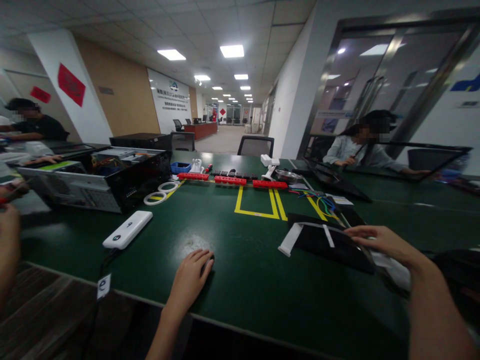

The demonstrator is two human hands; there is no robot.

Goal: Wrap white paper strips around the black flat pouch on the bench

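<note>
My left hand (190,274) lies near the front edge of the green table, its fingers curled over a small black rounded object (209,261). Most of that object is hidden under the palm and fingers, so its kind is unclear. On the right, my right hand (382,241) grips the far edge of a thin black flat panel (317,246), thumb and fingers pinching it. White flat strips (291,241) lie across this panel, one hanging past its left side onto the table.
An opened computer case (112,175) stands at left, near a white power bank (128,229) with a cable and white rings (155,198). Red strips (230,180) line the back, beside yellow tape marks (257,214) and coloured wires (325,205). A co-worker's arm (8,245) enters at left; another person (363,150) sits opposite.
</note>
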